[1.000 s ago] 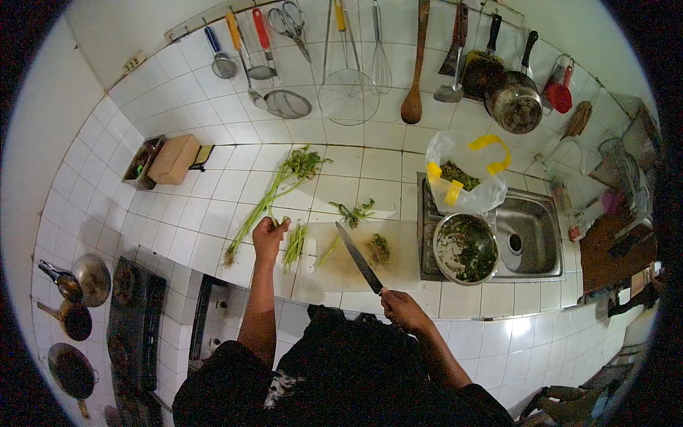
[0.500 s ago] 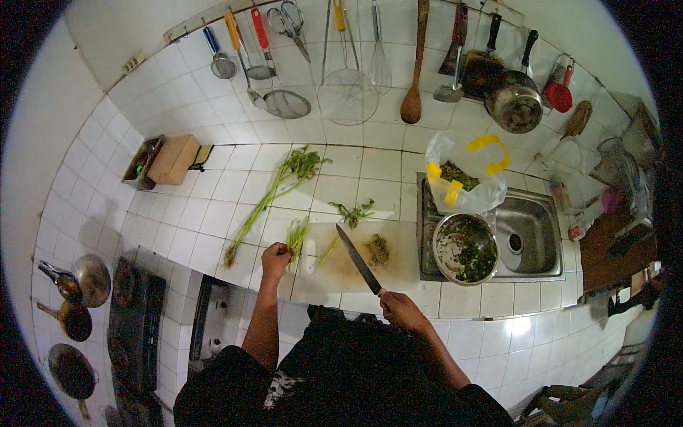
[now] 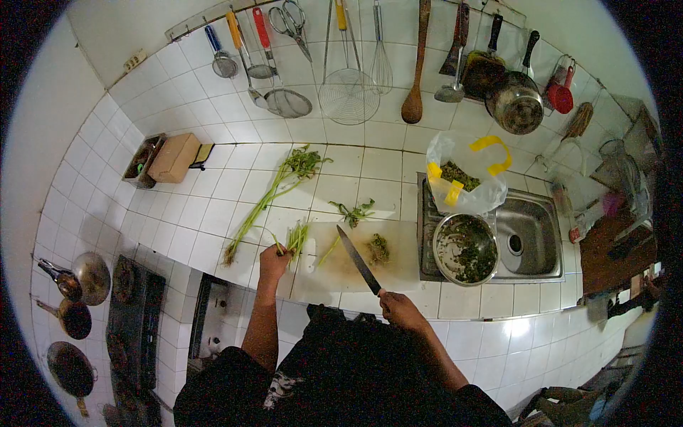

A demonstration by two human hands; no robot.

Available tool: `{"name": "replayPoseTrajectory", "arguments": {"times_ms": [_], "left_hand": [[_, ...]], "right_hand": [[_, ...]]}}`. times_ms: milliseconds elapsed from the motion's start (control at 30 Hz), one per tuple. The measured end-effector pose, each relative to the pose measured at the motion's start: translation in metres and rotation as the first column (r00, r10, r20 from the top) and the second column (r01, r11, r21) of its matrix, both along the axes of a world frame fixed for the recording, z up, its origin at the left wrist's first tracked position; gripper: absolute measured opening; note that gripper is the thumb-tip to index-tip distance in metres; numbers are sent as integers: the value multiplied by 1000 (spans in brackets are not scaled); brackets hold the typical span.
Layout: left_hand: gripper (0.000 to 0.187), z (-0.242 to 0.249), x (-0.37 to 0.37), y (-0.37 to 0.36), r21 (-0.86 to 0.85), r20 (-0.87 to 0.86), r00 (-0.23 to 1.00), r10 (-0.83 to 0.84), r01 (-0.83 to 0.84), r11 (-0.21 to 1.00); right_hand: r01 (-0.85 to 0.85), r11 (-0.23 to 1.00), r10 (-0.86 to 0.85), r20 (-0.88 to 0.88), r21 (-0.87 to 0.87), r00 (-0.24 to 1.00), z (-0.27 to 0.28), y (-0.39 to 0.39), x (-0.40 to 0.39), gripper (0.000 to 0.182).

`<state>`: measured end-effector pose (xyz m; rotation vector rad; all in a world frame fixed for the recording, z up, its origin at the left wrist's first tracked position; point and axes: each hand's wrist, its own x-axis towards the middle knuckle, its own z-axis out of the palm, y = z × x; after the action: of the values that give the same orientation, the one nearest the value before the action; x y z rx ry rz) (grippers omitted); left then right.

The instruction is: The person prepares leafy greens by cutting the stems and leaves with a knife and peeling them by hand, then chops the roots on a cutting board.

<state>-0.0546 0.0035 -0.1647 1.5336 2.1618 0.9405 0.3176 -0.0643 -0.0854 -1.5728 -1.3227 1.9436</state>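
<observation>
- Left hand pinches the stems, bunching them on the board.
- Right hand grips the knife, blade angled over the board, clear of fingers.

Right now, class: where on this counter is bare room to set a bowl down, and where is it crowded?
Bare tiles lie between the cardboard box and the long green stalks, and behind the cutting board toward the wall. Crowded: the board, with the knife, left hand and greens, and the sink.
</observation>
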Motion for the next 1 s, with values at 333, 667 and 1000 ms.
{"name": "replayPoseTrajectory", "arguments": {"times_ms": [333,667,1000], "left_hand": [[28,0,-3,9,-86,-167,977,-132,119,989],[50,-6,9,8,-206,-417,909,-11,-83,975],[52,-46,11,21,-79,-326,945,2,-30,996]], "right_hand": [[6,1000,-7,-59,-8,998,-7,-2,4,44],[40,999,-40,-37,-8,999,-8,-8,6,44],[38,998,-40,-54,-50,998,-1,-12,5,41]]}}
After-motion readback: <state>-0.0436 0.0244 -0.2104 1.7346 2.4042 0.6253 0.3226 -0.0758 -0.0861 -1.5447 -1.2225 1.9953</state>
